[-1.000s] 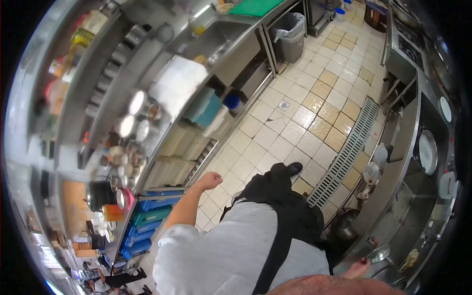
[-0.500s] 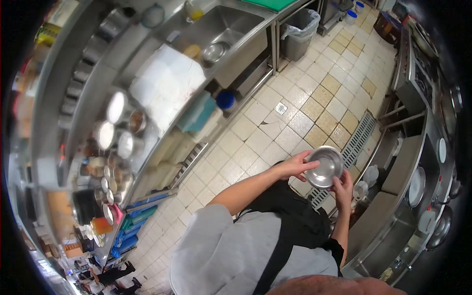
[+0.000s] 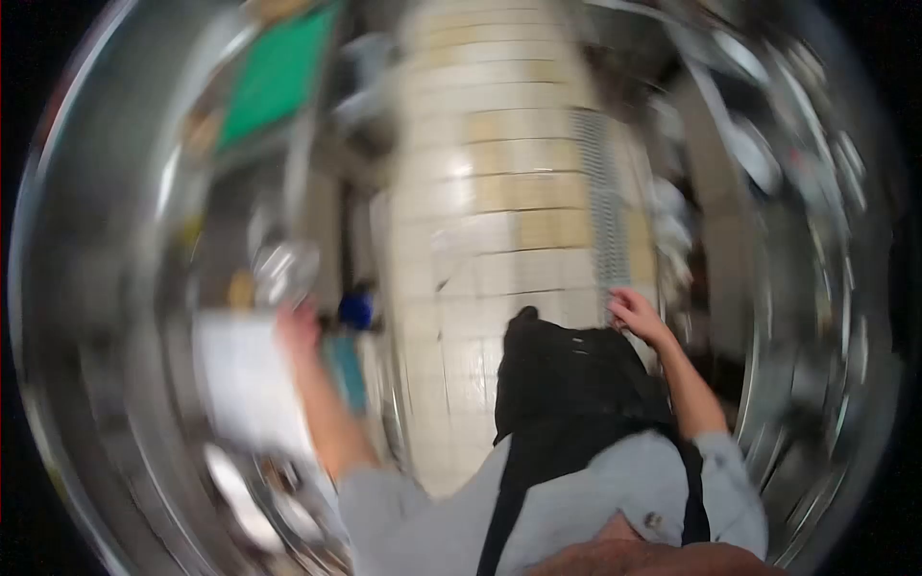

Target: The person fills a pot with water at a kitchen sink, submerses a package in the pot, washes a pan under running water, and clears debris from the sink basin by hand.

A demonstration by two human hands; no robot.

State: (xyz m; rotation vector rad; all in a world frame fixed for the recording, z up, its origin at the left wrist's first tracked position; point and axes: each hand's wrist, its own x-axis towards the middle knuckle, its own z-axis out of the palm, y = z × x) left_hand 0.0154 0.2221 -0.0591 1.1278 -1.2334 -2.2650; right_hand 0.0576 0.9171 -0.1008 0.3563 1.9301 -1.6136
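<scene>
My left hand (image 3: 300, 328) reaches over the counter on the left, smeared by motion. Its fingers meet the near edge of a shiny metal bowl (image 3: 285, 271), which appears to be in its grip over the sink (image 3: 230, 216). Just beside that hand lies a white sheet or board (image 3: 240, 370) on the counter. On the other side, my right hand (image 3: 634, 313) hangs out in front of the black apron (image 3: 576, 379), above the floor by the drain grate. Its fingers are loosely bent and apart, with nothing seen in them.
A green board (image 3: 279, 77) lies on the far left counter. Below the counter edge are a blue-lidded container (image 3: 356, 309) and a teal item (image 3: 346, 370). The tiled floor (image 3: 475, 278) runs ahead, with a drain grate (image 3: 603, 202) and another counter (image 3: 725, 192) at right.
Both hands were on the metal bowl before me. The right hand has come off it, while the left has swung left over the sink with the bowl. The view has turned.
</scene>
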